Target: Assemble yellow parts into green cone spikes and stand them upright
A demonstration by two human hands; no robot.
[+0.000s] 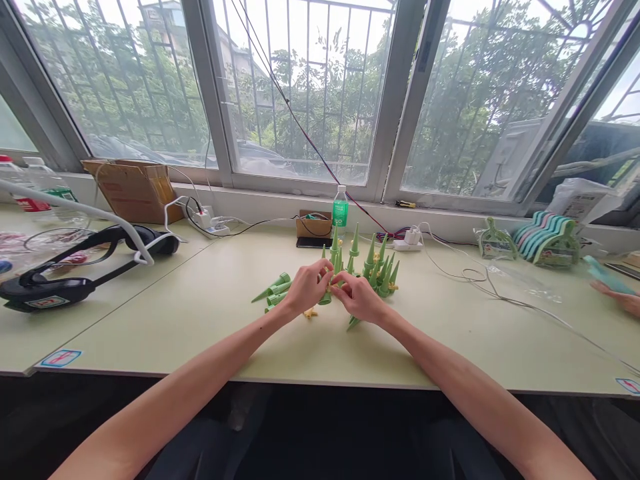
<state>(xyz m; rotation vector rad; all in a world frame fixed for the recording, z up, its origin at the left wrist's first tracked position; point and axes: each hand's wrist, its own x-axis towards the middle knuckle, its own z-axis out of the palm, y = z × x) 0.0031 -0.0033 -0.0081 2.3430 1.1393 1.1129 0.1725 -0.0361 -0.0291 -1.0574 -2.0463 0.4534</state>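
In the head view, my left hand (311, 285) is closed around a green plastic watering spike (325, 300), which is held upright and mostly hidden by the fingers. My right hand (361, 296) meets it from the other side, fingertips pinched at a small yellow piece on the spike. Behind my hands stand several green spikes (371, 259) with tips up, some with yellow pieces at their sides. More spikes (274, 293) lie on their sides left of my left hand. Loose yellow pieces (311, 313) lie below my hands. Another spike (353, 323) lies partly under my right hand.
A green-labelled bottle (340, 212), a small brown box (314, 225) and a power strip (408, 245) stand behind. A black headset (90, 267) and a carton (133, 190) are at left. Cables (500, 297) cross the right side, near packaged hangers (547, 240) and another person's hand (617, 298).
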